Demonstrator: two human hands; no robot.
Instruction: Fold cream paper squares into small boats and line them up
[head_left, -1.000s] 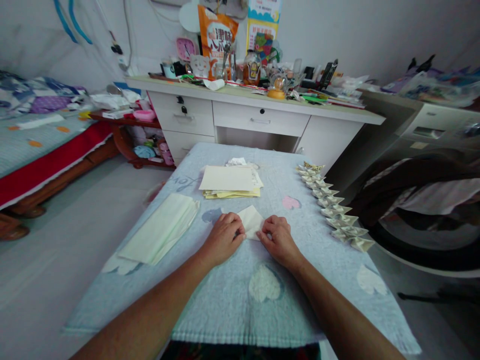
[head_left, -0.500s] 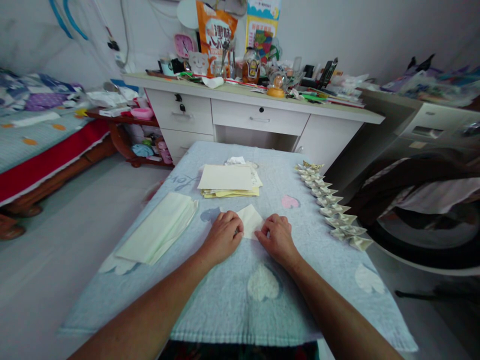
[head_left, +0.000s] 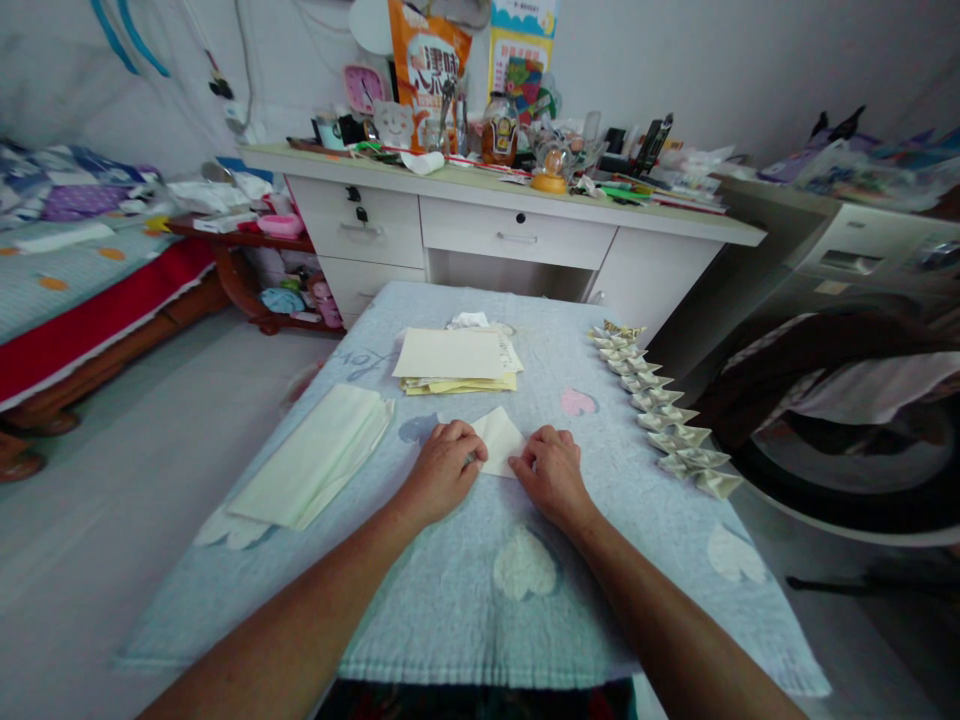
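Observation:
Between my hands, a small cream sheet of folded paper [head_left: 498, 441] lies on the cloth, its top coming to a point. My left hand [head_left: 450, 462] has its fingers curled closed at the paper's left edge. At the lower right edge, my right hand [head_left: 553, 470] pinches the paper between thumb and fingers. A stack of cream and yellow paper [head_left: 450, 355] sits beyond my hands. To the left lies a pile of long pale-green folded sheets [head_left: 311, 455]. Several folded paper boats [head_left: 667, 415] stand in a row along the right side.
The table [head_left: 420, 610] wears a light-blue cloth with heart prints. Crumpled white tissue [head_left: 469, 320] lies behind the stack. A white cluttered desk [head_left: 382, 215] stands beyond, a bed [head_left: 75, 270] at left and a washing machine [head_left: 862, 290] at right.
The view has shifted very slightly. Both hands stay at the folded paper's edges, with no other clear movement.

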